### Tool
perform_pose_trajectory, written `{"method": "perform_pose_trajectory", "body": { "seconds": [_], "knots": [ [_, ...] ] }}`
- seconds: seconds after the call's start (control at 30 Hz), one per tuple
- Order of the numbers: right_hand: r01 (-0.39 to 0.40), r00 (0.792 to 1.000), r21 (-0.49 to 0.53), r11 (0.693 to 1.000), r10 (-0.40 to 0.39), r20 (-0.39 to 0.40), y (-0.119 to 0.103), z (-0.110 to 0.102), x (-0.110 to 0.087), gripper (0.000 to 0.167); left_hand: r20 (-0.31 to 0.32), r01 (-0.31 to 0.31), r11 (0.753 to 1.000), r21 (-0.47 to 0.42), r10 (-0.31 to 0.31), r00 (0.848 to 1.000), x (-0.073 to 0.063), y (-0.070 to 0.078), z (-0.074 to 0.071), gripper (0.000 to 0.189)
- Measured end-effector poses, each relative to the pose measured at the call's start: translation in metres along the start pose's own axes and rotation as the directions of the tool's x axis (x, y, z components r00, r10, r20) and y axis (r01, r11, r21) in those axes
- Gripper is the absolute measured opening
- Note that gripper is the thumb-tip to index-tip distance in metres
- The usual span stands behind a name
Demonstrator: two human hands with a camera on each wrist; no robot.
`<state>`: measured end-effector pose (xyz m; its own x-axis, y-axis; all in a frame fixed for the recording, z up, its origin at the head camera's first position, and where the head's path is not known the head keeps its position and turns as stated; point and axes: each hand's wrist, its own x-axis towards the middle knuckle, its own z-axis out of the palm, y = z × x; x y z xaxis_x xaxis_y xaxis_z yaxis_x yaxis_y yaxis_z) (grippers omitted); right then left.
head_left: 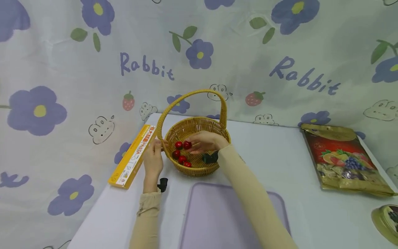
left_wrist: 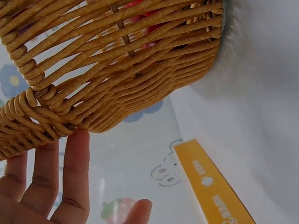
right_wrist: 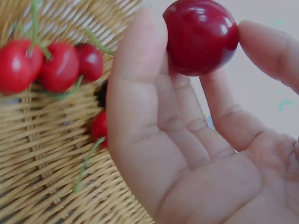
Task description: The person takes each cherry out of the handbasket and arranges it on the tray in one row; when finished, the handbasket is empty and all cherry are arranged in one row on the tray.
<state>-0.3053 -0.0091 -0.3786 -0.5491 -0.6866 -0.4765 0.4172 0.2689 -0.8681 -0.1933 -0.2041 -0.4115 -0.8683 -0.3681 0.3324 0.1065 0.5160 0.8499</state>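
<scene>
My right hand (head_left: pixel 205 141) is over the wicker basket (head_left: pixel 199 171), pinching a dark red cherry (right_wrist: pixel 203 37) between thumb and fingertips. Several more cherries (head_left: pixel 176 154) with green stems lie inside, toward the basket's left; in the right wrist view a bright red cherry (right_wrist: pixel 58 66) sits among them. My left hand (head_left: pixel 153 159) is at the basket's left side, by the foot of its arched handle (head_left: pixel 199 92). Seen from the left wrist, its extended fingers (left_wrist: pixel 74 172) touch the wicker there, fingertips hidden behind it, while the thumb stands apart.
A yellow pasta box (head_left: pixel 133 157) lies to the left of the basket. In front is a pale purple tray (head_left: pixel 214 218), partly under my right forearm. A red and gold fruit-printed bag (head_left: pixel 345 159) and a round container (head_left: pixel 384 221) stand at the right. Behind hangs a flowered cloth (head_left: pixel 242 62).
</scene>
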Motion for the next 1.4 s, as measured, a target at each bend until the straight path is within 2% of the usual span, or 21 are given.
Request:
{"method": "perform_pose_trajectory", "body": {
  "seconds": [0.13,0.23,0.33,0.4,0.47,0.53,0.67,0.73,0.77,0.83,0.87,0.9,0.97,1.07,1.23,1.33,1.4],
  "knots": [
    [0.109,0.994,-0.055,0.993,-0.108,0.01,-0.002,0.003,-0.019,0.04,-0.008,0.006,1.0,0.002,-0.006,1.0,0.002,-0.001,-0.004,0.062],
    [0.213,0.976,-0.151,0.965,-0.216,-0.006,0.001,0.009,-0.038,0.036,-0.013,0.008,1.0,0.011,-0.008,1.0,0.004,-0.001,-0.007,0.062],
    [0.305,0.944,-0.302,0.903,-0.33,-0.034,0.009,0.018,-0.059,0.03,-0.013,0.017,1.0,0.02,-0.016,1.0,0.005,-0.002,-0.008,0.062],
    [0.347,0.912,-0.436,0.83,-0.407,-0.049,0.017,0.027,-0.074,0.025,-0.014,0.014,1.0,0.019,-0.014,1.0,0.006,-0.002,-0.01,0.062],
    [0.378,0.871,-0.573,0.727,-0.489,-0.045,0.027,0.037,-0.087,0.021,-0.018,0.009,1.0,0.018,-0.009,1.0,0.006,-0.002,-0.01,0.062],
    [0.402,0.826,-0.694,0.598,-0.564,-0.007,0.04,0.047,-0.099,0.019,-0.018,0.003,1.0,0.025,-0.003,1.0,0.007,-0.002,-0.011,0.062],
    [0.421,0.735,-0.861,0.284,-0.664,0.14,0.069,0.062,-0.112,0.017,-0.02,0.002,0.999,0.045,-0.001,1.0,0.008,-0.001,-0.012,0.063],
    [0.418,0.69,-0.9,0.127,-0.688,0.224,0.083,0.066,-0.112,0.017,-0.023,0.005,0.999,0.048,-0.004,1.0,0.009,-0.001,-0.012,0.063],
    [0.412,0.67,-0.909,0.061,-0.696,0.257,0.089,0.068,-0.111,0.017,-0.024,0.007,0.999,0.047,-0.006,1.0,0.008,-0.001,-0.011,0.063],
    [0.399,0.643,-0.916,-0.025,-0.705,0.299,0.101,0.069,-0.107,0.018,-0.025,0.01,0.999,0.045,-0.009,1.0,0.008,-0.002,-0.011,0.063],
    [0.387,0.641,-0.921,-0.05,-0.703,0.308,0.106,0.068,-0.104,0.019,-0.022,0.014,0.999,0.04,-0.013,1.0,0.008,-0.002,-0.01,0.063],
    [0.377,0.643,-0.924,-0.062,-0.701,0.309,0.11,0.068,-0.102,0.019,-0.018,0.017,0.999,0.035,-0.017,1.0,0.007,-0.002,-0.009,0.064],
    [0.355,0.66,-0.933,-0.057,-0.692,0.293,0.118,0.067,-0.097,0.019,-0.011,0.025,0.999,0.026,-0.025,1.0,0.006,-0.003,-0.008,0.065],
    [0.348,0.682,-0.937,-0.017,-0.681,0.265,0.127,0.067,-0.091,0.018,-0.008,0.026,1.0,0.014,-0.026,1.0,0.004,-0.003,-0.005,0.065],
    [0.357,0.689,-0.933,0.048,-0.688,0.229,0.135,0.067,-0.085,0.02,-0.005,0.008,1.0,0.008,-0.008,1.0,0.002,-0.003,-0.001,0.064],
    [0.32,0.71,-0.945,0.075,-0.679,0.186,0.137,0.064,-0.085,0.021,0.001,-0.002,1.0,0.007,0.002,1.0,0.001,-0.002,0.002,0.064],
    [0.282,0.732,-0.954,0.099,-0.665,0.148,0.138,0.062,-0.086,0.022,0.001,-0.005,1.0,0.007,0.005,1.0,0.001,-0.002,0.002,0.062]
  ]
}}
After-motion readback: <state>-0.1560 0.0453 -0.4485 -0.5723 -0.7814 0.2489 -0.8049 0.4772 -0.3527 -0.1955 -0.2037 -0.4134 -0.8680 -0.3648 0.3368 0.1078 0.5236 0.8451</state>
